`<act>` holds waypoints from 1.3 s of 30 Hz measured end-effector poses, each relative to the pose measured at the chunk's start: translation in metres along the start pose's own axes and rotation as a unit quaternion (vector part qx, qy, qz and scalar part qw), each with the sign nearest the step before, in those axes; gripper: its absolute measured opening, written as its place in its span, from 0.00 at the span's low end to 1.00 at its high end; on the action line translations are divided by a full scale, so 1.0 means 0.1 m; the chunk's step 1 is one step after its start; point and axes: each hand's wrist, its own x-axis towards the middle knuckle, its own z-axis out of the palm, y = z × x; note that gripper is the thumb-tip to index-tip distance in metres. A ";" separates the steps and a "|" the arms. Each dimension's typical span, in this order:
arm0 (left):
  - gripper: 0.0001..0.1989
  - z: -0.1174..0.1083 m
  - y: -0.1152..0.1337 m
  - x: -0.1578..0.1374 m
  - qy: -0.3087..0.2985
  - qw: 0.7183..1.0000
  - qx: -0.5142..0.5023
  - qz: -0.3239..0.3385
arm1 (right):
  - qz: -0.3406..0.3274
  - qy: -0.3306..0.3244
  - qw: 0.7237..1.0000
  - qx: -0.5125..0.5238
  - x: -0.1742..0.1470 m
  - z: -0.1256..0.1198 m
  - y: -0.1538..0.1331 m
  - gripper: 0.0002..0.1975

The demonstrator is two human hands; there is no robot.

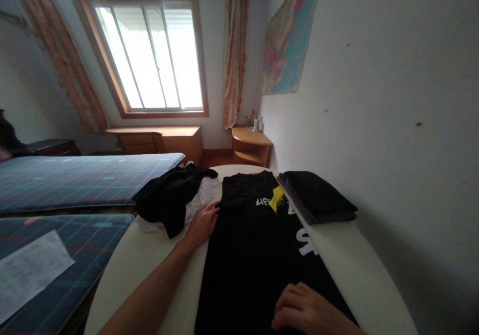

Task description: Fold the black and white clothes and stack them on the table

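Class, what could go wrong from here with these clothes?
The loose black-and-white pile lies at the left edge of the table, so a bump from the nearby left hand might push it off. The folded dark stack sits close beside the printed shirt; shifting the shirt carelessly could disturb it.

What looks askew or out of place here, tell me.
The black garment on the table's left lies crumpled over white cloth, untidy compared with the flat black shirt and folded stack. On the nearer mattress, a paper sheet lies slantwise. Nothing looks spilled.
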 end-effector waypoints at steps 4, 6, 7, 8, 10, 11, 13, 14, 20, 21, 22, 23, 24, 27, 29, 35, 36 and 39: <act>0.18 -0.01 0.01 0.00 0.024 0.999 -0.034 0.024 | 0.083 0.033 0.996 -0.007 0.44 -0.13 0.10 0.07; 0.20 -0.01 0.01 0.00 0.025 0.998 -0.044 0.024 | 0.104 0.063 0.992 -0.041 0.71 -0.18 0.21 0.07; 0.21 0.00 0.01 0.00 0.022 0.998 -0.047 0.023 | 0.116 0.078 0.988 -0.057 0.85 -0.20 0.27 0.06; 0.22 0.00 0.00 0.00 0.017 0.998 -0.050 0.022 | 0.129 0.091 0.985 -0.072 0.98 -0.21 0.33 0.06; 0.23 0.01 0.00 0.01 0.009 0.998 -0.054 0.019 | 0.144 0.122 0.977 -0.101 1.25 -0.21 0.43 0.04; 0.23 0.01 -0.01 0.01 0.006 0.998 -0.056 0.019 | 0.150 0.138 0.972 -0.118 1.38 -0.20 0.47 0.03; 0.23 0.01 -0.01 0.01 0.003 0.998 -0.063 0.019 | 0.162 0.162 0.962 -0.151 1.61 -0.17 0.52 0.07; 0.23 0.01 -0.01 0.01 0.002 0.998 -0.067 0.020 | 0.170 0.170 0.957 -0.163 1.72 -0.15 0.53 0.10; 0.24 -0.05 0.05 0.03 -0.010 0.996 -0.086 0.013 | 0.184 0.186 0.940 -0.217 2.17 0.00 0.48 0.19; 0.25 -0.06 0.06 0.03 -0.012 0.996 -0.088 0.013 | 0.187 0.183 0.939 -0.223 2.21 0.02 0.47 0.18; 0.25 -0.06 0.07 0.03 -0.014 0.996 -0.088 0.012 | 0.193 0.181 0.937 -0.228 2.25 0.03 0.46 0.16; 0.25 -0.06 0.07 0.03 -0.015 0.996 -0.088 0.011 | 0.200 0.178 0.935 -0.231 2.27 0.04 0.46 0.14; 0.26 -0.05 0.07 0.03 -0.015 0.996 -0.086 0.008 | 0.205 0.175 0.934 -0.233 2.29 0.05 0.46 0.13; 0.25 -0.01 0.04 0.02 -0.004 0.997 -0.079 -0.008 | 0.199 0.172 0.936 -0.233 2.30 0.03 0.49 0.09; 0.24 0.01 0.03 0.02 0.008 0.997 -0.076 -0.016 | 0.181 0.173 0.941 -0.228 2.28 0.01 0.52 0.07; 0.13 -0.03 0.06 0.05 0.002 0.997 -0.063 -0.038 | 0.084 0.157 0.961 -0.210 2.18 -0.09 0.62 0.06; 0.11 -0.04 0.07 0.05 0.003 0.997 -0.059 -0.045 | 0.077 0.147 0.964 -0.206 2.17 -0.10 0.63 0.07; 0.10 -0.04 0.10 0.05 0.016 0.997 -0.049 -0.064 | 0.095 0.148 0.968 -0.178 2.19 -0.09 0.65 0.15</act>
